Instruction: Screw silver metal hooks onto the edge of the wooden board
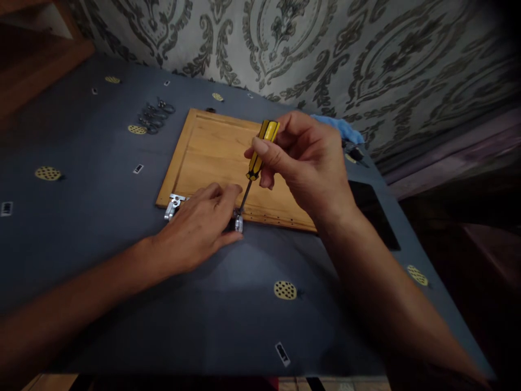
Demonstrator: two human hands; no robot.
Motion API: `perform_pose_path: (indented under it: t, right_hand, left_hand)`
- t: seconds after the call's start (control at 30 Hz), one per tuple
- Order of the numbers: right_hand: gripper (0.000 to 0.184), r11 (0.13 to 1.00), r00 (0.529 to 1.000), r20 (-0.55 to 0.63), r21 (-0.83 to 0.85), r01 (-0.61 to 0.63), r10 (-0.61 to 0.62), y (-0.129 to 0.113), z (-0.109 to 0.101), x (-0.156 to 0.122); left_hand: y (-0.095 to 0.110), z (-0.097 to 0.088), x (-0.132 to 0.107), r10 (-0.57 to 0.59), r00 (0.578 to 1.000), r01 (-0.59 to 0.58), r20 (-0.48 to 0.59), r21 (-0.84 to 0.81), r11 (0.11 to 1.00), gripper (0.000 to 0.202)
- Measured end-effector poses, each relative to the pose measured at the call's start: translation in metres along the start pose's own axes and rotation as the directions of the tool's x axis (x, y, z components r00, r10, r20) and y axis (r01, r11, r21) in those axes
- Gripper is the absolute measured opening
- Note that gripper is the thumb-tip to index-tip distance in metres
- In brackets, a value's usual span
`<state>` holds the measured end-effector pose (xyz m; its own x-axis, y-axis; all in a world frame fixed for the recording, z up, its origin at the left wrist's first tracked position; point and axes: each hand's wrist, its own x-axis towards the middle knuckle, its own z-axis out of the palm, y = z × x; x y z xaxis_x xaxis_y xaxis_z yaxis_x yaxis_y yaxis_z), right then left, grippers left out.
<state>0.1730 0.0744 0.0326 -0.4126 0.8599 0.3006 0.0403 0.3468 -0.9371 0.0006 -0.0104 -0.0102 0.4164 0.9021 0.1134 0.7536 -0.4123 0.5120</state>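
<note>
My right hand is closed round the yellow-and-black handle of a screwdriver. Its shaft points down to a small metal hinge at the near edge of a wooden panel. Over that edge lies my left hand, with its thumb and fingers about the same hinge and steadying it; part of the hinge is hidden behind them. A second metal hinge sits at the panel's near left corner, beside my left hand. Small dark holes run along the near edge.
Several dark metal pieces lie left of the panel on a blue-grey patterned tablecloth. A blue cloth, small dark items and a flat black object lie on the right. Wooden furniture stands at upper left, below a patterned curtain.
</note>
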Motion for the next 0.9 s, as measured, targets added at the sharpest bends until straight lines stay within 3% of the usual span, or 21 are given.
perform_pose_path:
  t: [0.27,0.47,0.63,0.77,0.9]
  right_hand:
    - [0.035,0.998,0.98,0.197,-0.067,0.003,0.01,-0.025,-0.008,-0.007]
    - [0.031,0.997,0.988,0.153,-0.071,0.014,-0.003,-0.025,-0.009,-0.008]
    - [0.033,0.997,0.981,0.195,-0.076,-0.005,0.02,-0.031,-0.012,-0.009]
    - [0.028,0.993,0.968,0.25,-0.117,0.032,-0.001,-0.038,-0.014,-0.011]
    - [0.026,0.988,0.977,0.205,-0.132,0.086,-0.058,-0.033,-0.01,-0.011]
  left_hand:
    - [-0.002,0.001,0.0,0.013,1.0,-0.013,-0.013,0.023,1.0,0.058]
    - [-0.003,0.002,0.0,0.014,1.0,-0.013,-0.008,0.046,0.999,0.06]
    - [-0.002,0.002,0.0,0.018,1.0,-0.017,-0.013,0.047,0.999,0.06]
    - [-0.002,0.001,0.0,0.027,0.999,-0.026,-0.016,0.049,0.998,0.054]
    - [-0.002,0.001,0.001,0.029,0.999,-0.029,-0.028,0.034,0.999,0.053]
